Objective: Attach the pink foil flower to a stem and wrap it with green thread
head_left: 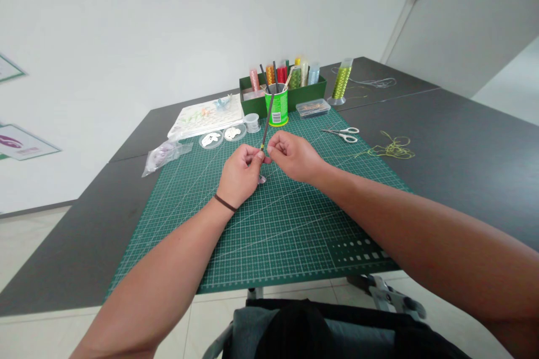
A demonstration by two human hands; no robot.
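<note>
My left hand [241,173] is closed in a pinch around the lower part of a thin dark stick [268,118], which points up and slightly right. A yellow-green band of thread [262,147] circles the stick just above those fingertips. Close by on the right, my right hand [292,154] is closed, thumb against index finger, apparently on the fine thread; the strand itself hardly shows there. More yellow-green thread [393,147] lies in a loose tangle to the right, one strand leading toward my right wrist. Under my left hand a small pale, see-through piece [261,179] peeks out.
A green cutting mat [269,235] covers the dark table [463,146]. Behind the hands are a green can [278,109] of sticks, a box [252,105] of thread spools, a clear case [313,107], scissors [343,133], shallow dishes [211,139], a plastic bag [164,154] and a green spool [342,83].
</note>
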